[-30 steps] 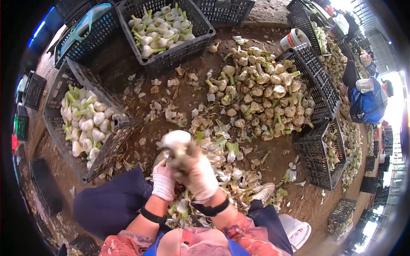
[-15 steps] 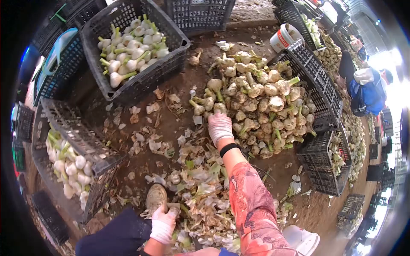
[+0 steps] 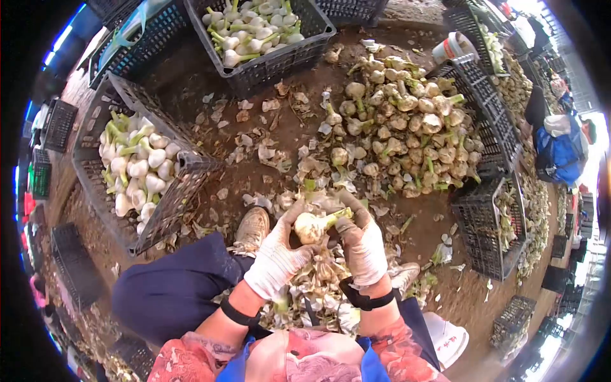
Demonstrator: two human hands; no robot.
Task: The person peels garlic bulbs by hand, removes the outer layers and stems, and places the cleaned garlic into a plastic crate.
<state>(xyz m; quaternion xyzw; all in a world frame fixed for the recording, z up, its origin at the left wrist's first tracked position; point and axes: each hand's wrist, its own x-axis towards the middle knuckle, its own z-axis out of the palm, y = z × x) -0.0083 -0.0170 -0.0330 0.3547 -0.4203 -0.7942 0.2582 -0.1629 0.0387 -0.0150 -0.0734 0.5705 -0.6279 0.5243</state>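
A garlic bulb (image 3: 310,229) with a short green-white stem is held between my gloved hands over the peelings. My left hand (image 3: 278,258) wraps its fingers and thumb around the bulb's left side. At the stem end, my right hand (image 3: 365,248) has its thumb and fingers closed around the stem. Both gloves are pale and soiled, with dark bands on the wrists. Beneath the hands lies a heap of loose garlic skins (image 3: 318,270). Just beyond them is a large pile of unpeeled, dirty garlic bulbs (image 3: 414,127).
Black crates of cleaned garlic stand at left (image 3: 181,210) and top (image 3: 280,67). A crate wall (image 3: 490,121) borders the pile on the right, near a white bucket (image 3: 449,48). My shoe (image 3: 252,229) rests beside the peelings. A person in blue (image 3: 560,149) is at far right.
My right hand has drawn back from the garlic pile toward my body. My left hand has risen from beside the shoe, and both hands now meet at a bulb. The view has shifted.
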